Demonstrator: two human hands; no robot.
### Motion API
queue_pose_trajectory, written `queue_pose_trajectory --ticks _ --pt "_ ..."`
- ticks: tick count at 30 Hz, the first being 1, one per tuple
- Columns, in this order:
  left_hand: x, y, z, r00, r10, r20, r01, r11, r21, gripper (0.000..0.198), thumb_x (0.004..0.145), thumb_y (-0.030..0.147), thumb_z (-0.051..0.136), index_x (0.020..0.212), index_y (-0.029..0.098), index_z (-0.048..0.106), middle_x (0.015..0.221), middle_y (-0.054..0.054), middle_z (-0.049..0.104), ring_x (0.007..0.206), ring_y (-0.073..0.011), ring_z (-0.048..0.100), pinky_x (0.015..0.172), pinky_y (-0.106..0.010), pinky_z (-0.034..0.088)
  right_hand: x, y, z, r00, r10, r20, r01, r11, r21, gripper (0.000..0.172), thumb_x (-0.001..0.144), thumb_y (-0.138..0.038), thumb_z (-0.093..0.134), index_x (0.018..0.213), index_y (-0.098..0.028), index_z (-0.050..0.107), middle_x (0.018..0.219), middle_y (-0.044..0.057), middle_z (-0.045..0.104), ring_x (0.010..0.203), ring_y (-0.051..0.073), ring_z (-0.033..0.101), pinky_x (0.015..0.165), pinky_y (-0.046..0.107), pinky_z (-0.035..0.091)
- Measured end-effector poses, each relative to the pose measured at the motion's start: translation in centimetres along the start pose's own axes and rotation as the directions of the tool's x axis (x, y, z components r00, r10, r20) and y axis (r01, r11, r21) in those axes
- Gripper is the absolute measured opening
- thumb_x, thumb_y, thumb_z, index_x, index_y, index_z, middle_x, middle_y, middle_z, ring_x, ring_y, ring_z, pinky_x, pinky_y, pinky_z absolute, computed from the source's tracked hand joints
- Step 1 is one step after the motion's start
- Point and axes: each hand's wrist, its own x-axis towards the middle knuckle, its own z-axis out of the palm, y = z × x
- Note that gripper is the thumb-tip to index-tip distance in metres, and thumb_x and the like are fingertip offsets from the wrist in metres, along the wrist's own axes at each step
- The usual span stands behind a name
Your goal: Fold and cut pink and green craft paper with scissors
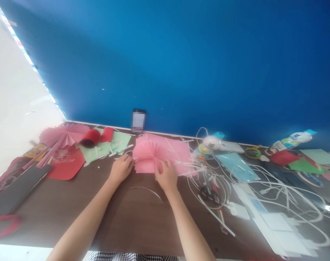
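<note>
A pleated pink paper fan (146, 149), spread in a half round, sits on a stack of pink paper sheets (181, 150) at the middle of the table. My left hand (122, 167) is closed at the fan's left edge, with its fingertips on the folds. At the fan's centre, my right hand (167, 175) is closed with fingers and thumb pinching the gathered pleats. Its fingertips partly hide the lower folds. A thin curved paper strip (147, 190) lies on the table between my forearms.
A finished-looking pink fan (65, 136), red paper (68, 163) and a red roll (91, 138) lie left. A phone (138, 120) leans on the blue wall. Right are scissors (210, 195), a glue bottle (209, 144), tangled white cables (287, 188) and a power strip (259, 221).
</note>
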Motion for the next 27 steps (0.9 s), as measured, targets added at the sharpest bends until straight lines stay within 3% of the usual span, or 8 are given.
queue_pose_trajectory --ticks 5,10,13,17,22,27 --pt "-0.1 0.1 0.2 0.99 -0.137 -0.046 0.135 0.99 -0.034 0.018 0.085 0.029 0.043 0.077 0.019 0.057 0.077 -0.005 0.056 0.056 -0.0128 0.051 0.046 -0.021 0.03 -0.2 0.0 -0.1 0.999 -0.013 0.031 0.013 1.0 0.003 0.017 0.078 -0.033 0.052 0.076 -0.017 0.058 0.075 0.005 0.056 0.071 0.019 0.05 0.067 0.03 0.033" --pt "-0.2 0.7 0.2 0.992 -0.122 0.02 0.123 0.99 -0.075 0.017 0.086 0.026 0.041 0.081 0.018 0.055 0.082 -0.006 0.055 0.061 -0.0144 0.054 0.048 -0.022 0.033 -0.4 -0.2 0.4 0.995 -0.052 0.085 0.055 0.998 -0.03 0.015 0.079 -0.027 0.051 0.089 -0.017 0.058 0.082 0.006 0.058 0.075 0.02 0.051 0.069 0.03 0.033" --pt "-0.3 0.9 0.1 0.99 -0.121 0.068 0.126 0.989 -0.076 0.018 0.087 0.027 0.038 0.083 0.019 0.054 0.084 -0.006 0.055 0.064 -0.0146 0.055 0.052 -0.022 0.036 -0.2 -0.2 0.4 0.997 0.017 0.081 -0.005 0.99 -0.144 0.018 0.08 -0.023 0.049 0.096 -0.016 0.056 0.084 0.008 0.056 0.076 0.021 0.05 0.067 0.031 0.031" --pt "-0.2 1.0 -0.1 0.982 -0.153 0.114 0.16 0.986 -0.054 0.02 0.088 0.028 0.035 0.085 0.019 0.053 0.088 -0.006 0.055 0.068 -0.015 0.057 0.056 -0.023 0.04 0.0 0.3 0.1 0.987 0.108 0.118 -0.075 0.964 -0.254 0.013 0.082 -0.022 0.047 0.078 -0.017 0.059 0.08 0.008 0.056 0.073 0.019 0.049 0.065 0.029 0.028" --pt "-0.1 1.5 -0.4 0.976 -0.166 0.14 0.178 0.981 -0.074 0.018 0.088 0.026 0.034 0.092 0.019 0.05 0.093 -0.008 0.055 0.077 -0.0167 0.058 0.062 -0.024 0.043 -0.2 0.4 0.5 0.986 0.085 0.141 -0.058 0.981 -0.187 0.019 0.084 -0.02 0.044 0.071 -0.017 0.058 0.067 0.004 0.057 0.066 0.016 0.049 0.063 0.027 0.026" --pt "-0.1 2.8 -0.7 0.952 -0.152 0.266 0.165 0.986 -0.028 0.018 0.085 0.018 0.034 0.097 0.018 0.047 0.092 -0.008 0.054 0.071 -0.0167 0.058 0.057 -0.025 0.043 -0.5 -0.6 0.8 0.99 0.046 0.13 -0.032 0.994 -0.103 0.022 0.082 -0.019 0.045 0.064 -0.018 0.057 0.061 0.001 0.059 0.06 0.014 0.049 0.061 0.026 0.025"
